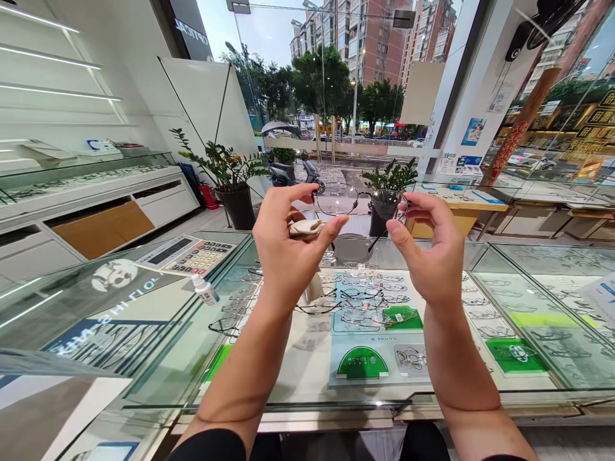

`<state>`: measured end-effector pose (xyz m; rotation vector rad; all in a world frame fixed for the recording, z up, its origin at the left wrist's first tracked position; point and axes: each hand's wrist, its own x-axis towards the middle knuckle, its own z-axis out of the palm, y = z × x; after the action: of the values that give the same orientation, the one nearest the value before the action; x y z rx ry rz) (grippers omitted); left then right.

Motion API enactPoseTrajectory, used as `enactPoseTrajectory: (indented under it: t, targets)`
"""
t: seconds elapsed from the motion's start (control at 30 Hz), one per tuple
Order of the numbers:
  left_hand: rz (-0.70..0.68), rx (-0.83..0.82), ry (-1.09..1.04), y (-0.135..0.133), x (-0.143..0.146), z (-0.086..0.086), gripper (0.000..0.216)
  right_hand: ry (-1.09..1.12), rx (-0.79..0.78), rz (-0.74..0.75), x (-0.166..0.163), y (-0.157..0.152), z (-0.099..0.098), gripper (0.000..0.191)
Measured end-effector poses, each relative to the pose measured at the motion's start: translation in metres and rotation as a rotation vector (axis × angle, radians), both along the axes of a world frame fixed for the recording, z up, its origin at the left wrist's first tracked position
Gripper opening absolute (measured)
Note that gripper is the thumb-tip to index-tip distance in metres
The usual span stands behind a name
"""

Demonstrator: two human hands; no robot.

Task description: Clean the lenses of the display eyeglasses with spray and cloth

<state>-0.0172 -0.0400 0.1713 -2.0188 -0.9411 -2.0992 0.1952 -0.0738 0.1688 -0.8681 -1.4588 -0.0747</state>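
Observation:
A pair of eyeglasses [337, 200] with thin dark rims and clear lenses is held up above the glass display counter. My left hand [293, 237] grips its left end between thumb and fingers. A folded pale cloth [306, 227] is tucked in that same hand, and part of it hangs below the palm. At the other end, my right hand [427, 237] pinches the frame by the right lens. One dark temple slants down beneath the lenses. Below, rows of eyeglass frames [362, 294] lie inside the counter.
A calculator [185, 254] and a small white bottle [205, 290] stand on the glass counter [158, 307] at left. Green display cards [362, 363] lie inside the case. Farther off are two potted plants [235, 198], [384, 208] and a large window onto the street.

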Motion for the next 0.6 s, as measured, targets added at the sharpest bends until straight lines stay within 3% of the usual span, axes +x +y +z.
enactPoseTrajectory:
  t: [0.6]
  targets:
    - [0.014,-0.007,-0.008,-0.0004,-0.0021,-0.0009,0.05,-0.001,0.005,0.01,0.0005,0.0014,0.0,0.04]
